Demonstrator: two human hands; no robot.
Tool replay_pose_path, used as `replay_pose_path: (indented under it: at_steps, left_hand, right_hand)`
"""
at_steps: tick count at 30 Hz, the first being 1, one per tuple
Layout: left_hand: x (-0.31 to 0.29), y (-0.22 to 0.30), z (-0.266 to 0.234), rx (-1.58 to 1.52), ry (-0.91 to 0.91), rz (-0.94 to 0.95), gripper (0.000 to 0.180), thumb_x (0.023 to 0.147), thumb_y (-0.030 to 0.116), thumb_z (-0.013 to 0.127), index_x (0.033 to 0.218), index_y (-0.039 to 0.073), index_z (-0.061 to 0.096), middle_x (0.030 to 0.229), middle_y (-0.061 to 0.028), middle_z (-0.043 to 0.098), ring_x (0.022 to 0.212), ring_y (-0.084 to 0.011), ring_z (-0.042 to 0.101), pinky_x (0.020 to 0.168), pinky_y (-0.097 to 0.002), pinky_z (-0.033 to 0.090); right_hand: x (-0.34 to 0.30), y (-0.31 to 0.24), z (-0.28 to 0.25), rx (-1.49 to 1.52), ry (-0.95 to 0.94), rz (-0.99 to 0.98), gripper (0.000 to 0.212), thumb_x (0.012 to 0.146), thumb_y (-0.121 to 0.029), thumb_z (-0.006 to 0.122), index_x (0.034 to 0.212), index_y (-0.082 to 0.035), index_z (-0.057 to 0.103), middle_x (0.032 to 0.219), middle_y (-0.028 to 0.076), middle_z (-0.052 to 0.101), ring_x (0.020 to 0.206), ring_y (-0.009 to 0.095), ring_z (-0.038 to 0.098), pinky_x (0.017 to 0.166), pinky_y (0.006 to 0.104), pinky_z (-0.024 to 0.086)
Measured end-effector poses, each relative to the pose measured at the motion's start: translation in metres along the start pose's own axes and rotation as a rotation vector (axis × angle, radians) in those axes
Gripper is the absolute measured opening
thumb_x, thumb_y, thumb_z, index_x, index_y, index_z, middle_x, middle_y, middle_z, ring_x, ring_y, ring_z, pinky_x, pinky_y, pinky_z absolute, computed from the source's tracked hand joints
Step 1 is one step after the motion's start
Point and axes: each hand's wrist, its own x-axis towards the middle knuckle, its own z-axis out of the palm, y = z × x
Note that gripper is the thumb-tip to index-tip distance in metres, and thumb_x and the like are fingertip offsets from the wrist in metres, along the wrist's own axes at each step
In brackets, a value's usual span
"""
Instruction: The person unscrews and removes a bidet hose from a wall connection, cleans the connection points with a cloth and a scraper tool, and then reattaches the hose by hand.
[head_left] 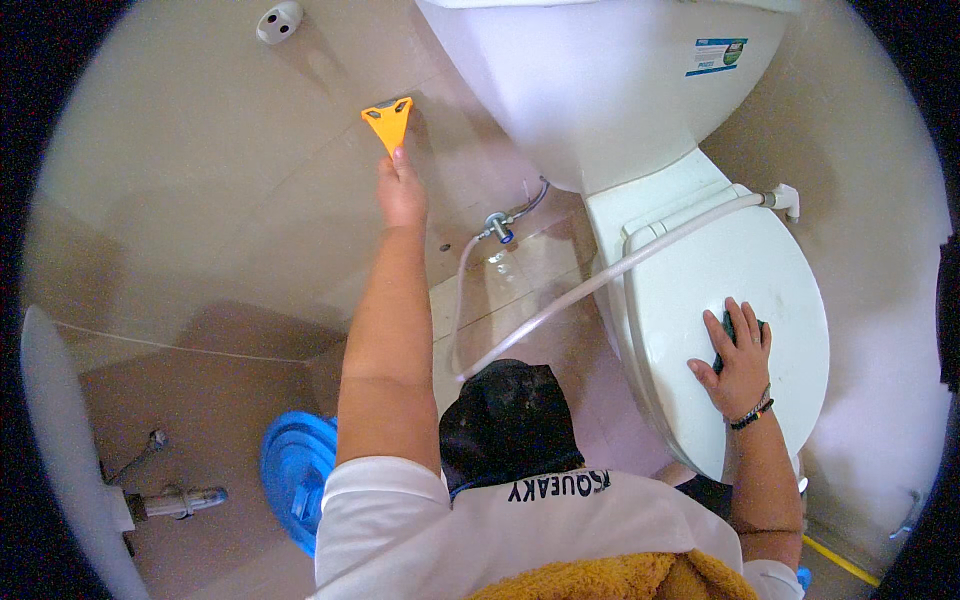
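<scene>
Scratch and slip risks

Left hand point(403, 197) grips yellow scraper point(388, 122) at 11 o'clock, by wall point(250, 150); tilted edge could scratch; right hand point(742, 372), fingers spread, covers dark pad point(726, 330) on toilet lid point(680, 330), 3 o'clock; uneven pressure might skid it; bumped hose point(610, 272) could fall.

Scraper point(388, 124): smooth plastic. Lid point(775, 270): smooth, glossy plastic. Tank point(610, 110): glossy, ceramic in appearance. Hose point(618, 268): smooth plastic. Valve point(497, 228): bright, polished metal. Shirt point(385, 520): matt cloth. Towel point(600, 582): rough, piled cloth. Wall point(240, 150): smooth, low sheen.
</scene>
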Motion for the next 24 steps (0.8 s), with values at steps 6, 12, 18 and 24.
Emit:
replay_pose_path:
  at_steps: [6, 12, 18, 24]
  left_hand:
    - [0.008, 0.003, 0.011, -0.050, 0.108, -0.021, 0.039, 0.084, 0.035, 0.034, 0.085, -0.002, 0.047, 0.075, -0.0174, 0.051, 0.070, -0.0298, 0.049, 0.065, -0.0363, 0.037]
    - [0.007, 0.009, 0.012, -0.011, 0.144, 0.126, 0.039, 0.085, 0.037, 0.032, 0.074, 0.002, 0.044, 0.057, -0.0030, 0.039, 0.051, -0.0144, 0.038, 0.050, -0.0292, 0.034]
    - [0.012, 0.035, 0.011, 0.085, -0.056, -0.079, 0.038, 0.085, 0.034, 0.032, 0.088, -0.002, 0.045, 0.072, -0.0133, 0.051, 0.065, -0.0245, 0.047, 0.063, -0.0342, 0.037]
    - [0.018, 0.013, 0.010, -0.190, 0.019, -0.026, 0.039, 0.085, 0.035, 0.033, 0.083, -0.003, 0.045, 0.066, -0.0117, 0.048, 0.061, -0.0201, 0.045, 0.060, -0.0333, 0.037]
  right_hand:
    - [0.000, 0.001, 0.002, -0.022, 0.045, -0.031, 0.059, 0.064, -0.050, 0.053, 0.113, -0.018, 0.045, 0.122, 0.013, 0.033, 0.111, 0.033, 0.030, 0.089, 0.0520, 0.019]
    - [0.001, -0.001, -0.001, -0.014, 0.039, -0.024, 0.059, 0.063, -0.048, 0.055, 0.112, -0.018, 0.045, 0.122, 0.013, 0.033, 0.112, 0.033, 0.029, 0.088, 0.0519, 0.020]
    - [0.001, 0.000, 0.002, 0.010, 0.048, -0.028, 0.058, 0.062, -0.045, 0.058, 0.112, -0.018, 0.045, 0.122, 0.013, 0.033, 0.112, 0.033, 0.030, 0.088, 0.0516, 0.019]
    - [-0.001, 0.001, 0.003, 0.009, 0.053, -0.046, 0.059, 0.063, -0.049, 0.056, 0.112, -0.018, 0.046, 0.122, 0.013, 0.033, 0.112, 0.033, 0.030, 0.089, 0.0517, 0.019]
